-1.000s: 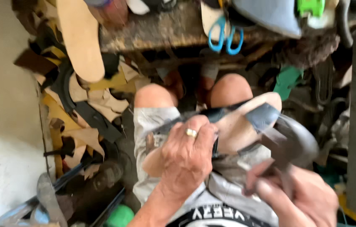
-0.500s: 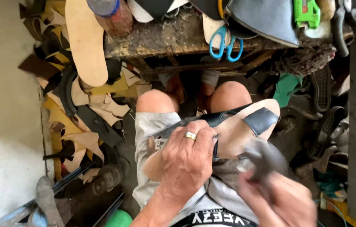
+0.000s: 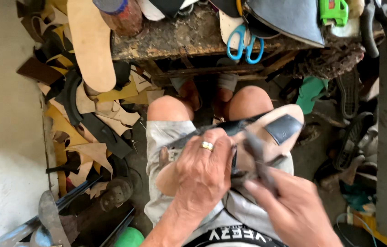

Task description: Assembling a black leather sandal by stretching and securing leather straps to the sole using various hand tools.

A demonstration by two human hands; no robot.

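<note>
A tan sandal sole (image 3: 275, 126) with a black strap lies across my lap, over grey shorts. My left hand (image 3: 202, 174), a ring on one finger, presses down on the sandal's near half and grips it. My right hand (image 3: 294, 210) holds a dark, blurred tool (image 3: 258, 158), probably a hammer, whose head sits on the sole next to my left fingers. My knees show just beyond the sandal.
A worn wooden bench (image 3: 180, 39) stands ahead with blue-handled scissors (image 3: 246, 43), a green tool (image 3: 335, 10) and leather pieces on it. A long tan insole (image 3: 92, 43) leans at the left over a heap of leather scraps (image 3: 88, 123). Shoe soles and clutter lie at the right.
My right hand has brought the tool down from beside my right thigh onto the sole. My left hand has stayed pressed on the sandal.
</note>
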